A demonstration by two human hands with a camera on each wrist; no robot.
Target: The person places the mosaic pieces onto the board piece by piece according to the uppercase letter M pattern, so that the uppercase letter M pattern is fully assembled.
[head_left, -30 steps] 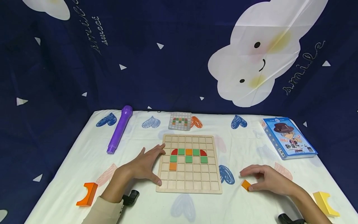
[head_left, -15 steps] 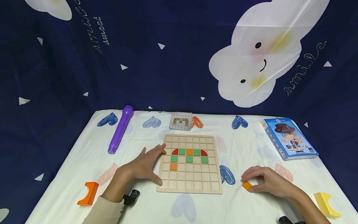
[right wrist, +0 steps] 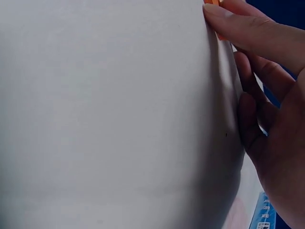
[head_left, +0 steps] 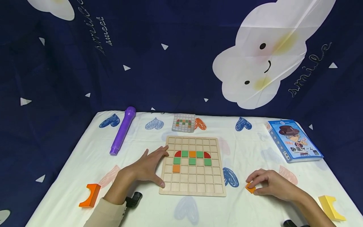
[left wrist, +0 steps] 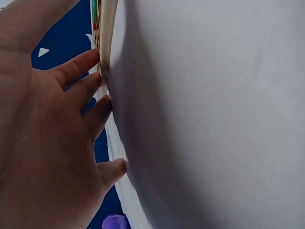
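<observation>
The wooden grid board (head_left: 191, 179) lies mid-table, with red, green and orange tiles set in its upper rows. My left hand (head_left: 143, 167) rests against the board's left edge, fingers spread, thumb at the lower left corner; in the left wrist view its fingertips (left wrist: 95, 57) meet the board's side. To the right of the board, my right hand (head_left: 272, 183) pinches a loose orange tile (head_left: 250, 188) between thumb and fingers, low over the cloth. In the right wrist view only part of the orange tile (right wrist: 213, 2) shows by the thumb.
A small pattern card (head_left: 183, 123) lies behind the board. A purple marker-shaped stick (head_left: 122, 130) is at the back left, a blue game box (head_left: 295, 142) at the back right. An orange arch block (head_left: 90, 196) and a yellow arch block (head_left: 331, 208) lie near the front.
The fingers of my right hand have closed over the orange tile, index finger lowering onto its far side. My left hand stays at the board's edge.
</observation>
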